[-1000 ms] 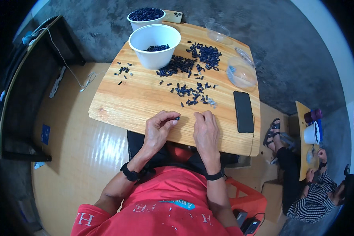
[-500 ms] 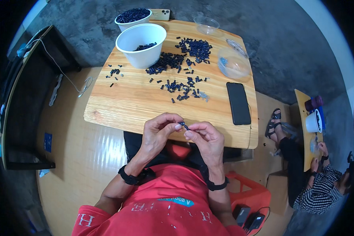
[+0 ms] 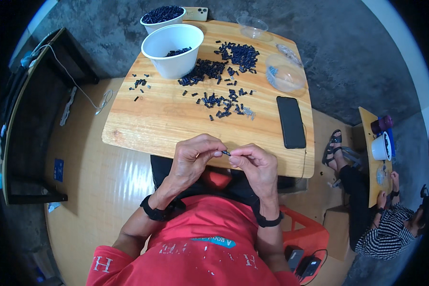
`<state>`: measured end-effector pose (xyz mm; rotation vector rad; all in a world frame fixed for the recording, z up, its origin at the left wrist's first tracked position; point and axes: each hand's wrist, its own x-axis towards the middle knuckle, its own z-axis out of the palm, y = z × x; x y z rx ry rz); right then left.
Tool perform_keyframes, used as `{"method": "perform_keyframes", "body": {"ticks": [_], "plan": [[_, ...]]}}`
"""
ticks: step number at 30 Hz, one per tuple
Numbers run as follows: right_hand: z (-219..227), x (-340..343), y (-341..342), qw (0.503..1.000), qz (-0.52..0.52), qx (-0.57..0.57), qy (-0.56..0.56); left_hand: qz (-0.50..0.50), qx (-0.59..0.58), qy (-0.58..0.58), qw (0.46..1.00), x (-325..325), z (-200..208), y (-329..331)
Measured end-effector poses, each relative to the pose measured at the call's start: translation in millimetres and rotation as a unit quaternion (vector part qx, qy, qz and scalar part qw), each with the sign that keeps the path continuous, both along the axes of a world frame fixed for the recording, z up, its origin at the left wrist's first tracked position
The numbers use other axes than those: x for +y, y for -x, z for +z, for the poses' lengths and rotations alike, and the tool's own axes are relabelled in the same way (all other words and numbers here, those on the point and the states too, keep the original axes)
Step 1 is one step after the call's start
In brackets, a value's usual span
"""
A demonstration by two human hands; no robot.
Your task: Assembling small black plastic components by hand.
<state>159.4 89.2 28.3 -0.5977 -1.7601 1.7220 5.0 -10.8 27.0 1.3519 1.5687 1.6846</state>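
My left hand (image 3: 194,156) and my right hand (image 3: 257,167) meet over the table's near edge. Between their fingertips is a small dark plastic piece (image 3: 226,153), pinched at its left end by the left hand and at its right end by the right. Its exact kind is too small to make out. Beyond my hands lies a loose scatter of similar dark pieces (image 3: 219,102), with a little heap of clear small parts (image 3: 248,112) at its right side. Larger piles of dark pieces (image 3: 203,71) lie farther back.
A white tub (image 3: 171,40) with dark pieces stands at the back left, a fuller tub (image 3: 163,16) behind it. At right are a black phone (image 3: 291,122), a clear bowl (image 3: 286,76) and another clear bowl (image 3: 252,27). A person (image 3: 388,231) sits at a side table.
Both hands have shifted slightly, the right one a bit to the right. The small dark piece now lies more level between the fingertips. The view has tilted a little.
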Motion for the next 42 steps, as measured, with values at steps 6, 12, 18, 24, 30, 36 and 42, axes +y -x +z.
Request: {"method": "perform_keyframes", "body": {"ticks": [6, 12, 18, 24, 30, 36, 42], "plan": [[-4, 2, 4, 0.998, 0.031, -0.003, 0.045, -0.029, 0.046, 0.027, 0.998, -3, 1, 4], [-15, 3, 8, 0.993, 0.028, 0.051, 0.105, -0.002, -0.021, 0.059, 0.998, 1, -3, -8], [-24, 3, 10, 0.989, 0.021, 0.084, 0.123, 0.038, -0.015, 0.059, 0.997, 0, 1, -9], [-25, 1, 12, 0.983, 0.024, 0.077, 0.162, 0.058, 0.045, 0.026, 0.997, -1, -2, -7], [-32, 4, 10, 0.969, 0.061, 0.101, 0.219, 0.054, 0.052, 0.016, 0.997, 0, 2, -8], [-33, 3, 16, 0.926, 0.117, 0.139, 0.332, 0.073, 0.098, -0.016, 0.992, 3, 0, -10], [-35, 3, 19, 0.903, 0.166, 0.181, 0.353, 0.079, 0.116, -0.039, 0.989, 3, 6, -13]]}}
